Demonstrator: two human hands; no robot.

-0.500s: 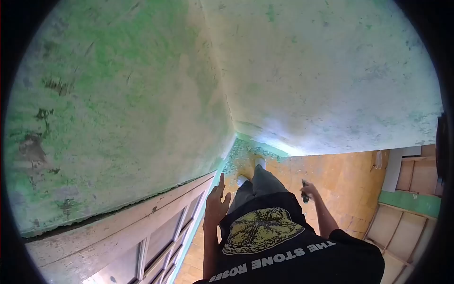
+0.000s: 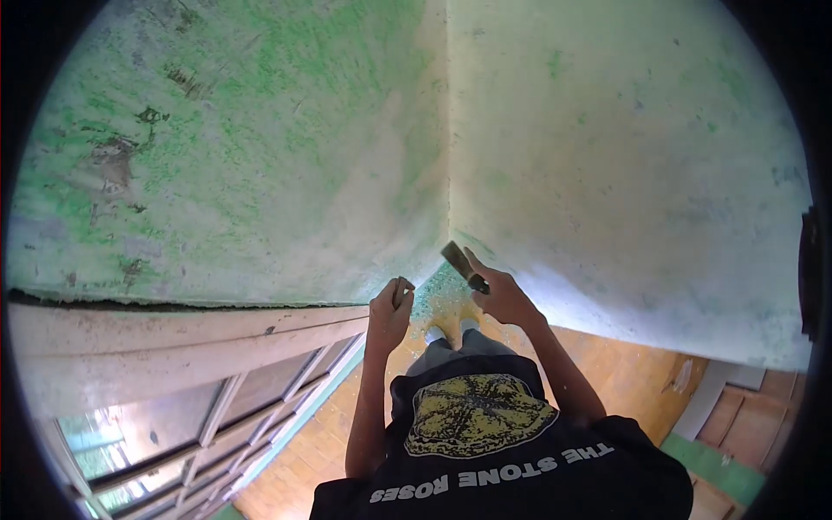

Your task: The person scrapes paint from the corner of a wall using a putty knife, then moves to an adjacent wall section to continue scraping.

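Observation:
My right hand (image 2: 503,296) is raised near the room's corner and holds a scraper (image 2: 459,261), its flat blade pointing up and left toward the corner seam (image 2: 447,156) of the two walls. My left hand (image 2: 390,310) is raised beside it, fingers curled into a loose fist, close to the top of the wooden frame (image 2: 191,334); nothing is visible in it. Both walls carry patchy, worn green paint over a pale surface. Far below lie my feet in pale shoes (image 2: 451,331) among paint flakes.
A pale wooden window or door frame runs along the left wall, with glass panes (image 2: 113,442) at the lower left. The floor (image 2: 624,373) is orange tile. Boards and a green strip (image 2: 728,433) lie at the lower right.
Both hands have risen from waist height to the wall corner. The left hand went from spread fingers to a loose fist. The view has swung toward the corner.

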